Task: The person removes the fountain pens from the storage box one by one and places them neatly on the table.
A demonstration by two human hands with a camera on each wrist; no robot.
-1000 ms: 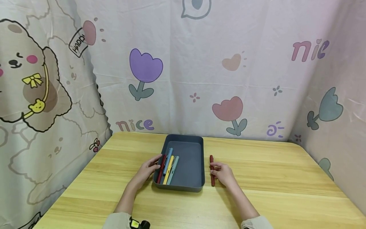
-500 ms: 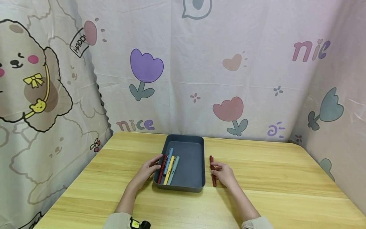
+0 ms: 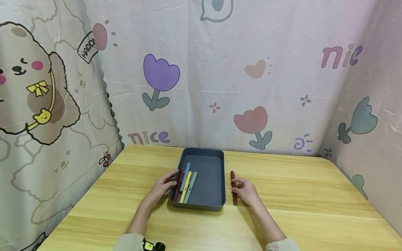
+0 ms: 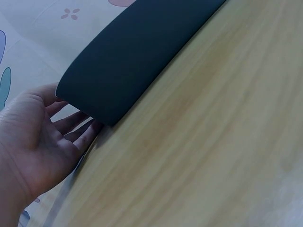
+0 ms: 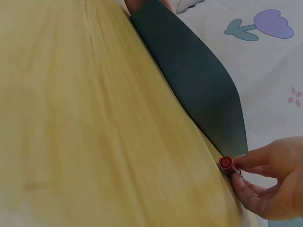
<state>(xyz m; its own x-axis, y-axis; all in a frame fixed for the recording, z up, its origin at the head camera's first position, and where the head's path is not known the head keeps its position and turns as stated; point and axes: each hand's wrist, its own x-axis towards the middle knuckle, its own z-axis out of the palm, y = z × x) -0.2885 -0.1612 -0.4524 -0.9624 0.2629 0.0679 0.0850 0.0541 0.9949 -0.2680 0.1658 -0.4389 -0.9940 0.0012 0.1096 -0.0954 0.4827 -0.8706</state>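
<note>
A dark grey rectangular tray stands on the table. Inside it, along the left, lie a red pen, a blue pen, a yellow pen and a pale green pen. My left hand holds the tray by its left side, thumb at the rim and fingers against the outer wall. Right of the tray, my right hand pinches another red pen between thumb and fingers. This pen lies lengthwise, roughly parallel to the tray's side. In the right wrist view its round end faces the camera.
The wooden table carries the tray close to its back edge. A printed curtain hangs behind and along both sides. A black device sits at my left wrist.
The lower end of the red pen in my right hand has swung slightly to the right. My left hand and the tray stay put.
</note>
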